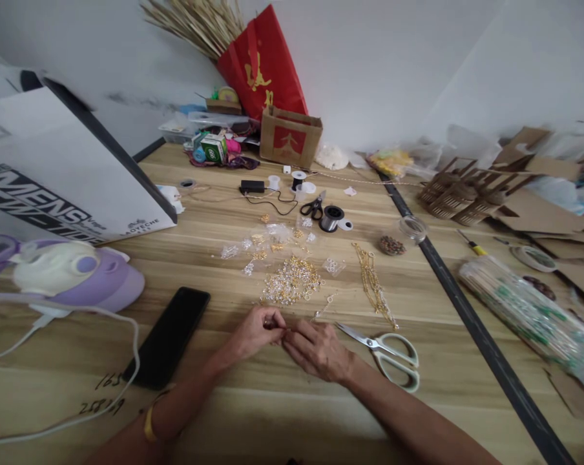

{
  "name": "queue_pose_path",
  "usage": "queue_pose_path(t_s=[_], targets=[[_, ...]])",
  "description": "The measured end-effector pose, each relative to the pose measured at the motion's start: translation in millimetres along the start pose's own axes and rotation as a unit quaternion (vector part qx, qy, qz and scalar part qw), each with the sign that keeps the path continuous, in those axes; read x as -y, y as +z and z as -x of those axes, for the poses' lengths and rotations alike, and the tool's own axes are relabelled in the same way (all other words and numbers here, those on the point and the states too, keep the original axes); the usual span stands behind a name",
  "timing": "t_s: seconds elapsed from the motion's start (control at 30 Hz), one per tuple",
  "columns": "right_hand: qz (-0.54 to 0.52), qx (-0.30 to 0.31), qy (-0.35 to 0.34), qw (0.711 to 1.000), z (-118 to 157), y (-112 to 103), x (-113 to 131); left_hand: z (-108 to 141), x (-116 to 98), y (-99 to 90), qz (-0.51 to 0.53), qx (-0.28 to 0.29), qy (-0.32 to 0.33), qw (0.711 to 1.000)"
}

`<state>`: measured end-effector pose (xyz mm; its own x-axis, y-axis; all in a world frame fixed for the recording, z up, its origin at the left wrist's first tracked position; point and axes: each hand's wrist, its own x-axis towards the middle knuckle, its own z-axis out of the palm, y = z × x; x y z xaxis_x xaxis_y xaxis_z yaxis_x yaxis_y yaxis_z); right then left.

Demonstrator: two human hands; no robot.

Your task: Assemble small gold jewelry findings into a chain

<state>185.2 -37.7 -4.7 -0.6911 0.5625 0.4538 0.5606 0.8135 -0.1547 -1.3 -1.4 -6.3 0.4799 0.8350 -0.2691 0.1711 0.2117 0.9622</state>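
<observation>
My left hand (256, 332) and my right hand (320, 351) meet at the fingertips above the wooden table (253, 413). Both are closed in a pinch on something too small to make out. Just beyond them lies a pile of gold and silver jewelry pieces (292, 280). A short piece of chain (327, 307) rests between the pile and my right hand. Scissors with white handles (393, 358) lie partly open to the right of my right hand. Gold chains (371, 284) are stretched out farther right.
A black phone (168, 339) and a purple appliance (88, 274) with a white cable are at the left. Behind the pile are small bags (277, 232), black scissors (314, 206) and a wire spool (331, 218). A bowl of beads (391, 245) and packaged sticks (529, 316) are at the right.
</observation>
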Motion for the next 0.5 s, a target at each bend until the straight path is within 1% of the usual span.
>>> queue_pose_path(t_s=[0.1,0.17,0.27,0.37,0.5], targets=[[-0.012,-0.035,-0.007,0.999,-1.1,-2.7,3.0,-0.3,3.4,-0.3,-0.038,-0.021,0.022,0.999],[-0.019,-0.047,-0.011,0.999,-1.9,-3.0,3.8,-0.5,6.1,0.2,-0.063,-0.028,0.038,0.997],[-0.031,-0.044,-0.005,0.999,-2.7,-1.2,2.7,-0.4,9.4,1.9,-0.08,-0.034,0.048,0.995],[-0.047,-0.027,0.025,0.998,-2.4,1.6,0.5,0.7,8.7,3.3,-0.083,-0.046,0.048,0.994],[-0.117,-0.022,0.07,0.99,-1.6,5.2,-2.1,2.8,1.6,3.1,-0.072,-0.05,0.042,0.995]])
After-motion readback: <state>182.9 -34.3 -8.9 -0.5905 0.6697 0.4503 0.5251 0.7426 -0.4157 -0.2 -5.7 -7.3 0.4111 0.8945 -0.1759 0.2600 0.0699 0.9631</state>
